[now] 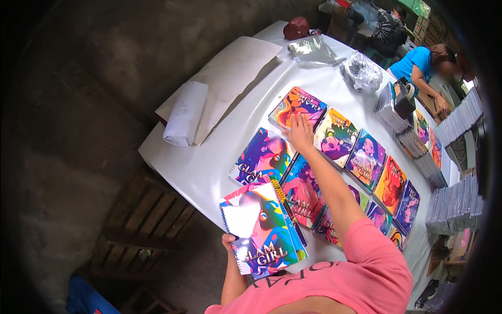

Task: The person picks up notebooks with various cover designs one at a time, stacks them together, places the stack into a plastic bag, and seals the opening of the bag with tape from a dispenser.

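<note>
Left hand (228, 242) grips a notebook stack (264, 230) off the bench (209, 162) edge; it could slip while the right hand (300, 134), flat, presses a notebook (295, 104)

We see bare desk (219, 152) along the left edge, btwn folded white cloth (180, 120) and notebook rows (334, 157); room to pass there. Centre and right packed w/ notebooks. Far edge blocked by plastic bags (361, 70); right edge by notebook stacks (389, 107) and tape dispenser (403, 97).
</note>
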`<action>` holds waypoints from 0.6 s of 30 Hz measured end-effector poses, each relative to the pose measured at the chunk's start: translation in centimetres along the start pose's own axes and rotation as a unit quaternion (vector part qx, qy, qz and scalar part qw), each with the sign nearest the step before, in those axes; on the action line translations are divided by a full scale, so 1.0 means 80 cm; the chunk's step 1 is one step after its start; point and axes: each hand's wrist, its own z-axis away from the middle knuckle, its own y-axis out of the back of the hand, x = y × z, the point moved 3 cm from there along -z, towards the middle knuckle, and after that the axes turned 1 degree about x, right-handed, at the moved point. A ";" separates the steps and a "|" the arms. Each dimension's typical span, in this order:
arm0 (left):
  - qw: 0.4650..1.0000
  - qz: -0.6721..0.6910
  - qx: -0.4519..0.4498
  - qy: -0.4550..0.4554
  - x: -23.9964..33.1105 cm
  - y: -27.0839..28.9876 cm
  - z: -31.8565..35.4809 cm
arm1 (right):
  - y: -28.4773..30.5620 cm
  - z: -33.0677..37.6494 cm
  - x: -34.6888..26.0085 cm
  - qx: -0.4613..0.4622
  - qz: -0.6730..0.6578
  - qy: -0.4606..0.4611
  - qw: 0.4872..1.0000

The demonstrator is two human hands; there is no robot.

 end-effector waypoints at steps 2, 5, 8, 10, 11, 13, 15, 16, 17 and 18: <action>1.000 -0.013 -0.004 0.001 0.006 -0.004 -0.010 | -0.013 -0.001 0.026 -0.045 -0.019 0.056 0.997; 0.999 -0.020 0.003 -0.032 0.020 0.000 -0.013 | 0.098 0.008 -0.025 0.133 -0.134 0.121 0.975; 0.998 -0.018 0.005 -0.057 0.019 -0.007 -0.035 | 0.235 0.089 -0.092 0.133 -0.187 0.275 0.934; 0.998 -0.027 0.008 -0.057 0.011 -0.016 -0.052 | 0.267 0.173 -0.127 0.026 -0.187 0.337 0.922; 0.998 -0.036 0.008 -0.058 0.006 -0.017 -0.060 | 0.270 0.207 -0.137 -0.051 -0.171 0.383 0.907; 0.998 -0.039 -0.012 -0.057 0.002 -0.023 -0.062 | 0.248 0.209 -0.122 -0.114 -0.298 0.324 0.891; 0.993 0.020 -0.105 -0.040 -0.003 -0.030 -0.058 | 0.192 0.139 -0.050 -0.010 -0.222 0.205 0.953; 0.996 0.022 -0.080 -0.025 -0.004 -0.030 -0.055 | 0.166 0.108 -0.010 0.032 -0.187 0.133 0.973; 0.993 0.044 -0.108 0.005 -0.004 -0.030 -0.051 | 0.160 0.076 0.020 0.034 -0.086 0.044 0.995; 0.987 0.066 -0.140 0.044 -0.008 -0.032 -0.051 | 0.127 0.074 0.060 0.065 0.011 -0.012 0.998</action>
